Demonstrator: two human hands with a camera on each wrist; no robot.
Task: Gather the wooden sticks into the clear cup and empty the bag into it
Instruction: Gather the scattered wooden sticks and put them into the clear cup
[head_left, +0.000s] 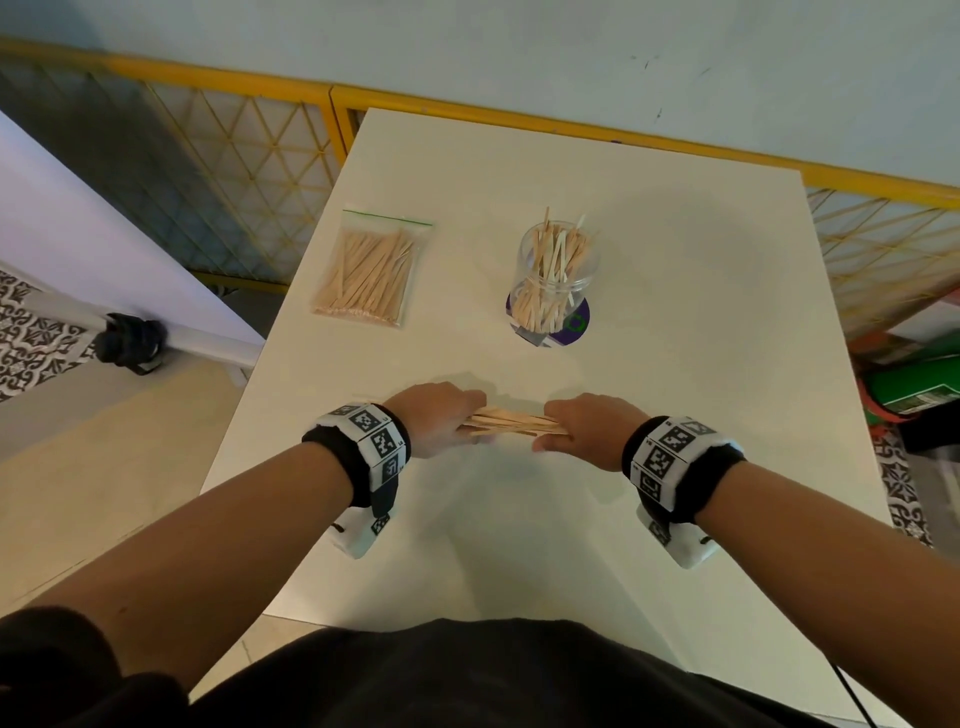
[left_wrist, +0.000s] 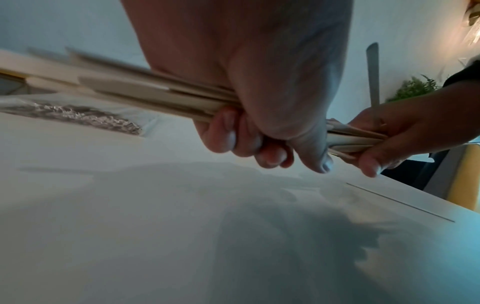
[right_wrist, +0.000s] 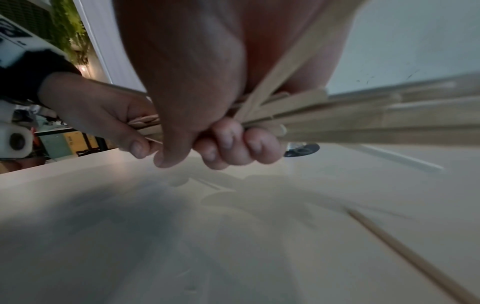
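A bundle of flat wooden sticks (head_left: 511, 422) hangs level just above the white table (head_left: 675, 389), near its front. My left hand (head_left: 447, 423) grips one end and my right hand (head_left: 576, 431) grips the other, fingers curled under the bundle. The left wrist view shows my left hand (left_wrist: 254, 148) wrapped round the sticks (left_wrist: 145, 92). The right wrist view shows the same for my right hand (right_wrist: 221, 148) and the sticks (right_wrist: 376, 121). The clear cup (head_left: 558, 275) stands upright further back, holding several sticks. A zip bag (head_left: 371, 270) full of sticks lies flat at the back left.
The cup stands on a purple disc (head_left: 577, 325). One loose stick (right_wrist: 415, 259) lies on the table below my hands. The table's left edge drops to the floor. A yellow mesh fence (head_left: 249, 171) runs behind, and a green object (head_left: 914, 389) sits on the floor at right.
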